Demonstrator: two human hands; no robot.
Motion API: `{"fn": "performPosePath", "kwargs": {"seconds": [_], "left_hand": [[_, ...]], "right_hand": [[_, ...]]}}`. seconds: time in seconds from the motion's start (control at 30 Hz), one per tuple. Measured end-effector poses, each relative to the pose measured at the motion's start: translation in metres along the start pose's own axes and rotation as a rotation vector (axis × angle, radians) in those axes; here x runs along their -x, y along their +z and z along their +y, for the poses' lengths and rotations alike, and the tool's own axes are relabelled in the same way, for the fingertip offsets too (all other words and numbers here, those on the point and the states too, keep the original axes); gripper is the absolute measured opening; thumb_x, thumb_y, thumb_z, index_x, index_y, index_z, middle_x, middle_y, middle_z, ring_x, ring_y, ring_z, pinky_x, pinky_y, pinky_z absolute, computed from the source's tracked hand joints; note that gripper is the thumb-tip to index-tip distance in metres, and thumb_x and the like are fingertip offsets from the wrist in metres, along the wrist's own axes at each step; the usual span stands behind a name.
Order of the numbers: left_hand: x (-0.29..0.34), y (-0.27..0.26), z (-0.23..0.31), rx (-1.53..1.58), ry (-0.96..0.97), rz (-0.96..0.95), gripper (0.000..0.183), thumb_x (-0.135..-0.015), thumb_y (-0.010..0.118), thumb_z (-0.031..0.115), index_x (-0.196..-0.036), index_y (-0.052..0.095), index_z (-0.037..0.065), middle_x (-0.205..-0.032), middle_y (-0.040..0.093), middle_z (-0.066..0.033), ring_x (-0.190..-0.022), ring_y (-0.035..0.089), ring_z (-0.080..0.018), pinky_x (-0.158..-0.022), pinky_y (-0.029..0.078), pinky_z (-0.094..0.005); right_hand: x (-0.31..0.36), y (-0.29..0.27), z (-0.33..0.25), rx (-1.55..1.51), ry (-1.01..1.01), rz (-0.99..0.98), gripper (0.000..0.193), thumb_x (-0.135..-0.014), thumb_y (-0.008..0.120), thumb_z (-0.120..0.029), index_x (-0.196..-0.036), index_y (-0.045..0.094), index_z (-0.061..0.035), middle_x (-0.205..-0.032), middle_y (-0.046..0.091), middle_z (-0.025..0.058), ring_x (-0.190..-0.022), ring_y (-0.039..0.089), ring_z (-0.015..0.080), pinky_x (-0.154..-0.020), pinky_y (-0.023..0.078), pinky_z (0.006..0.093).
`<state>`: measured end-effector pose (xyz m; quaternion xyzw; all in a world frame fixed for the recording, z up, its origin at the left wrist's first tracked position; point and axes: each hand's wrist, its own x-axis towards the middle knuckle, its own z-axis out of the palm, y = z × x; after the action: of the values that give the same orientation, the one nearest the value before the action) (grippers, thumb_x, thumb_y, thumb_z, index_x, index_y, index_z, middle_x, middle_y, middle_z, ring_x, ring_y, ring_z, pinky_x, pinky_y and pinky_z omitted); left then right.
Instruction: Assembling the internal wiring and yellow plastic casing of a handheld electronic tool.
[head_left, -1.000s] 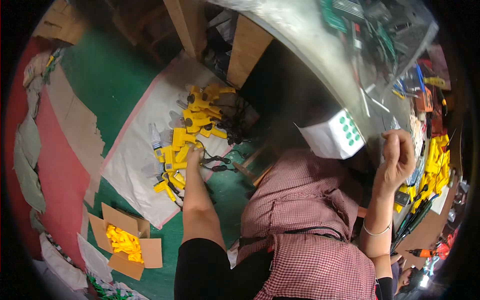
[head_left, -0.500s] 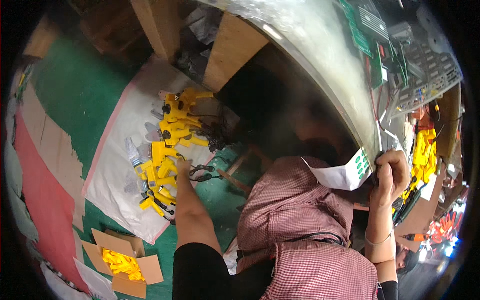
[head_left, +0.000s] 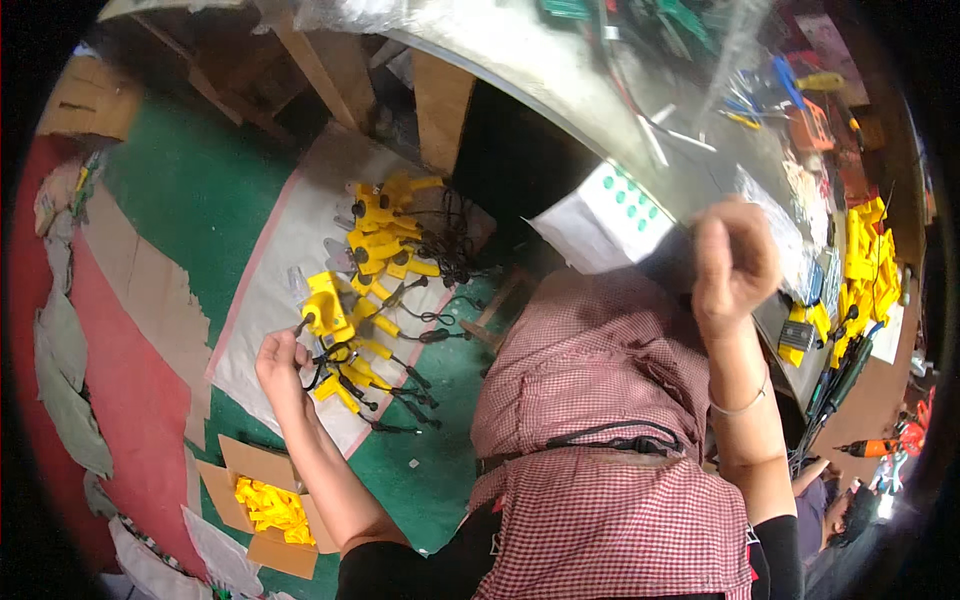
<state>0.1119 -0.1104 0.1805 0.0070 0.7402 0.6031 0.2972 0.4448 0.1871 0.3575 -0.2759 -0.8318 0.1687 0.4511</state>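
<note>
My left hand (head_left: pixel 279 362) is closed by the dark cord end of a yellow pistol-shaped tool (head_left: pixel 327 303); it seems to grip the cord at the handle. That tool lies against a heap of similar yellow tools (head_left: pixel 378 245) with black cords (head_left: pixel 440 335), on a white sheet (head_left: pixel 262 275) edged in pink. My right hand (head_left: pixel 738 265) is raised near the worktable's edge, its fingers curled and blurred by motion. Whether anything is in it, I cannot tell. Close to it, a white sheet with green dots (head_left: pixel 612 222) hangs at the table edge.
The worktable (head_left: pixel 560 100) curves across the upper right, bearing wires, an orange holder (head_left: pixel 808 128) and yellow housings (head_left: pixel 868 265). Lower left, an open cardboard box (head_left: pixel 228 498) holds yellow parts. Wooden legs (head_left: pixel 440 105) stand behind the tools. Another person (head_left: pixel 825 510) is at the lower right.
My left hand has moved left and toward me, from among the tools to their left edge. My right hand has lifted and shifted slightly left. The whole view has swung.
</note>
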Motion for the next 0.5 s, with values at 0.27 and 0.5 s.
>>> {"fn": "performPosePath", "kwargs": {"seconds": [0.27, 0.5], "left_hand": [[0.189, 0.11, 0.143, -0.075, 0.272, -0.557, 0.013, -0.094, 0.055, 0.009, -0.092, 0.06, -0.003, -0.065, 0.055, -0.0035, -0.055, 0.051, -0.0091, -0.055, 0.041, -0.0223], [0.293, 0.175, 0.178, -0.265, 0.546, -1.133, 0.029, -0.085, 0.067, 0.016, -0.101, 0.057, -0.006, -0.08, 0.067, -0.0165, -0.065, 0.068, -0.0217, -0.063, 0.055, -0.0305]], "right_hand": [[0.071, 0.014, -0.059, -0.27, 0.148, -0.606, 0.061, -0.074, 0.076, -0.015, -0.129, 0.052, -0.0119, -0.108, 0.055, 0.0109, -0.074, 0.066, 0.028, -0.063, 0.055, 0.0368], [0.114, -0.062, -0.04, -0.209, 0.118, -0.223, 0.053, -0.069, 0.081, -0.021, -0.113, 0.057, -0.0088, -0.101, 0.058, 0.0116, -0.082, 0.065, 0.0322, -0.065, 0.055, 0.04]]}}
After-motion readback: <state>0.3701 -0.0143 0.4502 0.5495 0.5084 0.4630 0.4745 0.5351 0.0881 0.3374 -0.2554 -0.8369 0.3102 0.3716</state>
